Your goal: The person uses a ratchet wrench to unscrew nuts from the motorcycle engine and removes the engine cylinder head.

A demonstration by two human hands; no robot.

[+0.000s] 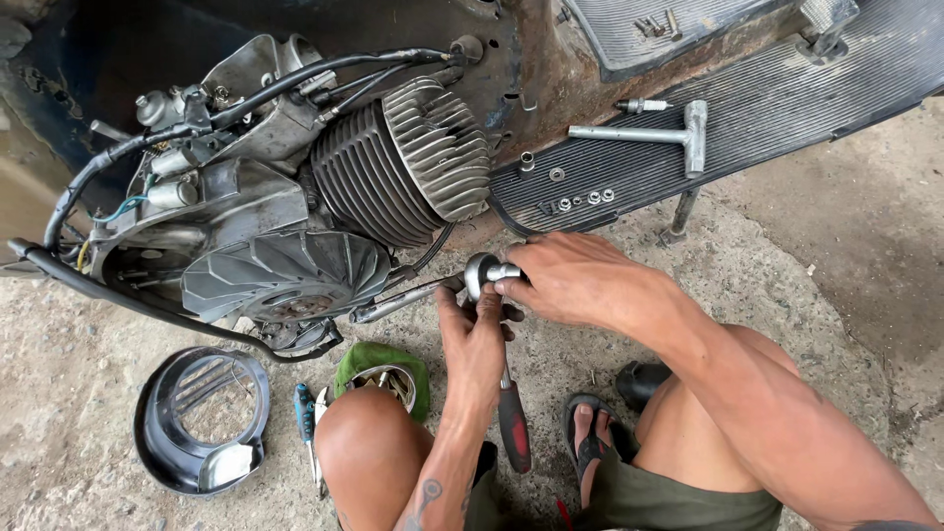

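I am looking down at a scooter engine (pixel 285 197) lying on concrete ground, with both my hands closed on a ratchet (pixel 492 324). My left hand (pixel 474 339) is wrapping the upper shaft of the ratchet, just below its head; my right hand (pixel 570 280) is pinching the round head (pixel 482 267) from the right side, fingers clamped around it. The two hands are touching each other at the tool. The ratchet's long axis is running nearly straight toward me, its red-and-black grip (pixel 513 425) pointing down between my knees, while an extension bar (pixel 408 295) is leaving the head to the left and slightly downward, reaching in under the finned flywheel fan (pixel 295 275). The working end of that bar is hidden beneath the fan, so I cannot tell what it is seated on. The right hand is the nearer one to the head; the left is the nearer one to the grip. Lying around: a removed fan cover (pixel 202 418) at lower left, a blue screwdriver (pixel 307 423) beside my knee, a green-rimmed bowl (pixel 383 369), and a T-handle wrench (pixel 659 133) with loose nuts (pixel 580 200) on the ribbed floorboard (pixel 767 108).
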